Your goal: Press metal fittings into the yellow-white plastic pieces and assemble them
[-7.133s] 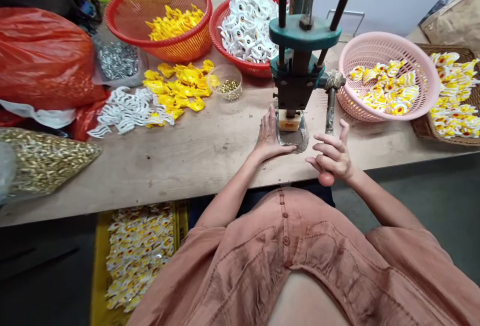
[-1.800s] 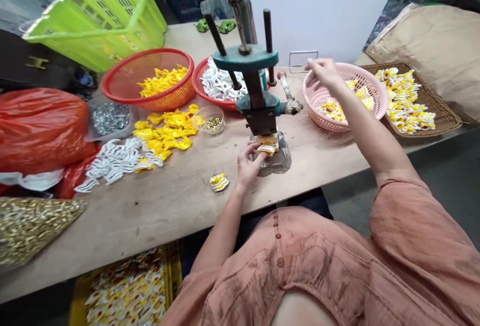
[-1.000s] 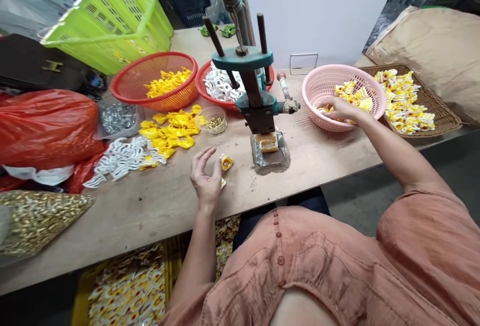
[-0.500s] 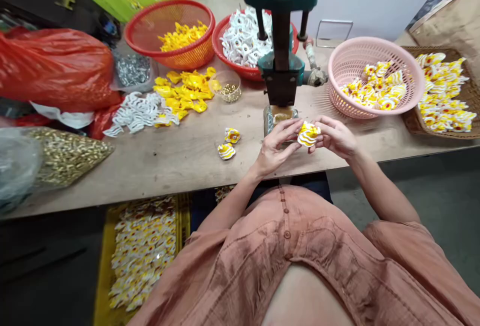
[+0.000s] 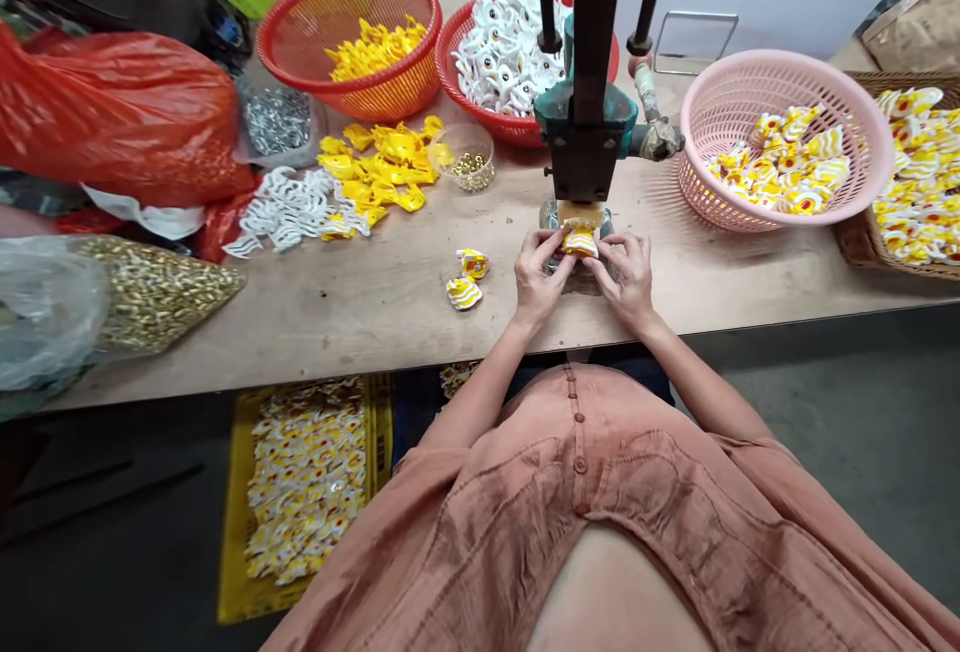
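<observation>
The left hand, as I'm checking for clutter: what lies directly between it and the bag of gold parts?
In the head view, two yellow-and-white pieces lie on the tabletop between the left hand and the bag, nearer the hand.

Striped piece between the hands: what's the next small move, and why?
Probably ease the striped piece back onto the pale block beneath the press. The left hand and right hand both pinch it at the block's front, roughly lined up, while the lever is angled away from the person, with neither hand on it.
</observation>
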Demonstrator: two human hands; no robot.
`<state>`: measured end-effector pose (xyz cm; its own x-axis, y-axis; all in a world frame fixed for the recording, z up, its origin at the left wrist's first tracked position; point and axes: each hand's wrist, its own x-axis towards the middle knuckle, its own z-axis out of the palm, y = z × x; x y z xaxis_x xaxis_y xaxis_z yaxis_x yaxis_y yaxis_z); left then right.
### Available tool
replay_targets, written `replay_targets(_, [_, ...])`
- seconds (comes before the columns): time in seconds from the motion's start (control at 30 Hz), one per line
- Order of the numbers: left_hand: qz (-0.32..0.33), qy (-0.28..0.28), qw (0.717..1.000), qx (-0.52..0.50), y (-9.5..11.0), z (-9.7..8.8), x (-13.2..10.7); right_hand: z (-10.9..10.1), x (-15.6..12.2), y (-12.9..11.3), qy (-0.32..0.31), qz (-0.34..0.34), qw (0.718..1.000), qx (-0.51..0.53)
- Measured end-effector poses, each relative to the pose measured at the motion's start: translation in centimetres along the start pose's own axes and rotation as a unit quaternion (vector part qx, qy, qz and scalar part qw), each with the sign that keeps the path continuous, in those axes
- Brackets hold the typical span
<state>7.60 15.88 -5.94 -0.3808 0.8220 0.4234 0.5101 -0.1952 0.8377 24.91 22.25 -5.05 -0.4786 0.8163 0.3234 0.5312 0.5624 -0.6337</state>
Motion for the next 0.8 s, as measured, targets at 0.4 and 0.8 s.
replay_targets(0.4, [-0.009, 0.018, 0.999, 0.038, -2.6, 1.3, 3.2, 1.2, 3.9, 0.7, 0.005, 0.036, 0.999, -0.003])
replay_targets(0.8, [0.03, -0.088, 0.996, 0.019, -2.5, -1.0, 4.4, 0.9, 4.1, 1.7, -0.068, -0.005, 0.992, -0.11])
